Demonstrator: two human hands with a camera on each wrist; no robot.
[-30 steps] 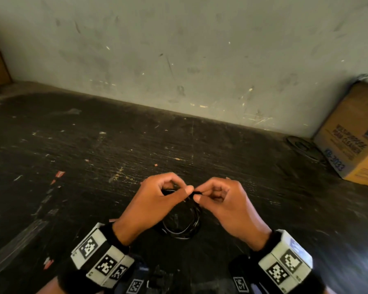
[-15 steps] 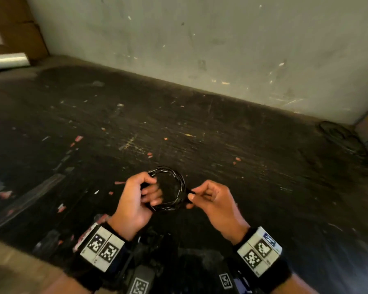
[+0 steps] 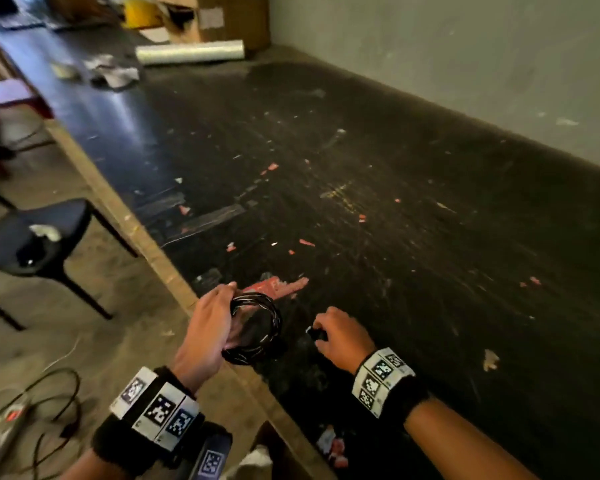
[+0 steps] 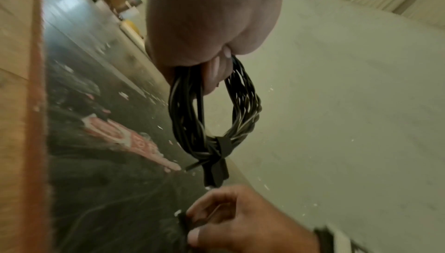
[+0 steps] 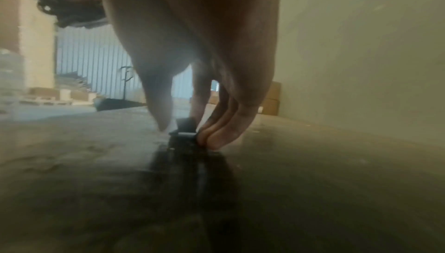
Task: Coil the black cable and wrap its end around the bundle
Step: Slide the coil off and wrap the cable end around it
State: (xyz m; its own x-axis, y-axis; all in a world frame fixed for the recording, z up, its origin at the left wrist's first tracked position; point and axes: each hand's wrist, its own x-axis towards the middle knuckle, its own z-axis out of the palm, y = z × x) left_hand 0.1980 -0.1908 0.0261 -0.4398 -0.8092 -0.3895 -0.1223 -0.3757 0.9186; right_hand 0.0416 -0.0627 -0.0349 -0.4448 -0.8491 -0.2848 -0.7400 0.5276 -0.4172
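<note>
The black cable is a tight round coil, and my left hand grips its left side and holds it up over the table's front edge. In the left wrist view the coil hangs from my curled fingers. A black wrap binds its lower end, and a plug end sticks out below it. My right hand is apart from the coil, low on the black table. Its fingers curl onto a small black piece, also visible in the head view.
The table's pale front edge runs diagonally, with a dark chair and loose wires on the floor to its left. A clear film roll and cardboard boxes stand at the far end. A grey wall borders the right.
The view has swung left. My left hand carried the coil toward the table's front edge. My right hand let go of the coil and dropped to the table onto a small black piece.
</note>
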